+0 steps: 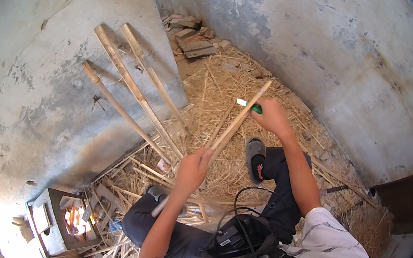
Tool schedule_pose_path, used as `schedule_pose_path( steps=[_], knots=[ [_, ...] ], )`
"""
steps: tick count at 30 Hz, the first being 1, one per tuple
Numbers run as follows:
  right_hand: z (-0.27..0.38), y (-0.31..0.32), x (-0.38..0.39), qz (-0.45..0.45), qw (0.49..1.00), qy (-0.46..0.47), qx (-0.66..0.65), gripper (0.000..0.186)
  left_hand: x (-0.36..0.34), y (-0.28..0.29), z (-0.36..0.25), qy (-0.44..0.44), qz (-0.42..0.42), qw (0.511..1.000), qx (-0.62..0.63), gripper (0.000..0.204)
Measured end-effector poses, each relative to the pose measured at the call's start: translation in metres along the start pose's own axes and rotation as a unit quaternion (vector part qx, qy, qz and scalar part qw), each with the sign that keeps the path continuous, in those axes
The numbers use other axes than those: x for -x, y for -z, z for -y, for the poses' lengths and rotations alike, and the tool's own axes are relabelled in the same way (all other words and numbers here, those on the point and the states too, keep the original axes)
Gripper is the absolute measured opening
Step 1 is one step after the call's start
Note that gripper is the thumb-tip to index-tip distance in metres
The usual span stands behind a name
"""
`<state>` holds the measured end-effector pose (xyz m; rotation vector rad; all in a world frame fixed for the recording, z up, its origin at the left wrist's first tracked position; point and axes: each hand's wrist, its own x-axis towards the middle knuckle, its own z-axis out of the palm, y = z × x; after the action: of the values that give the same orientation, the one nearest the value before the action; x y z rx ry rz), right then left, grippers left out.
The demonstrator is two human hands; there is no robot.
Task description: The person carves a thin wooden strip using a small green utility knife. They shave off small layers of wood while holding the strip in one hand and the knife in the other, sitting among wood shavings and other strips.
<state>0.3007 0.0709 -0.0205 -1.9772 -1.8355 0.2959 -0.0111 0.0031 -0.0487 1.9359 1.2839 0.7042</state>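
Observation:
My left hand (192, 169) grips the near end of a thin pale bamboo strip (240, 117) that slants up to the right over the straw. My right hand (269, 116) is closed around a small green-handled tool with a white tip (246, 103), pressed against the strip near its far end. Both forearms reach out over my bent knees in dark trousers. A grey sandal (255, 154) on my right foot rests on the straw just below the strip.
Three bamboo poles (130, 84) lean on the plastered wall at left. Straw and split strips (134, 177) cover the ground. Broken bricks (193, 36) lie in the far corner. A small metal frame box (52, 222) stands at lower left. A black device with cables (234, 237) hangs at my chest.

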Motion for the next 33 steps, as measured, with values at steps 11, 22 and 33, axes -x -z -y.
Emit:
schedule_pose_path(
  steps=[11,22,33],
  knots=[
    [-0.036,0.014,-0.013,-0.108,0.963,-0.029,-0.244,0.040,-0.013,0.023,0.006,0.027,-0.106,0.993,0.048,0.031],
    [0.045,0.008,0.009,0.066,0.855,-0.040,-0.514,0.038,-0.010,0.002,-0.013,0.002,0.044,0.978,0.205,0.038],
    [0.000,0.028,-0.004,-0.188,0.783,-0.122,-0.580,0.036,-0.005,0.021,-0.010,-0.059,-0.003,0.998,-0.012,0.032]
  ],
)
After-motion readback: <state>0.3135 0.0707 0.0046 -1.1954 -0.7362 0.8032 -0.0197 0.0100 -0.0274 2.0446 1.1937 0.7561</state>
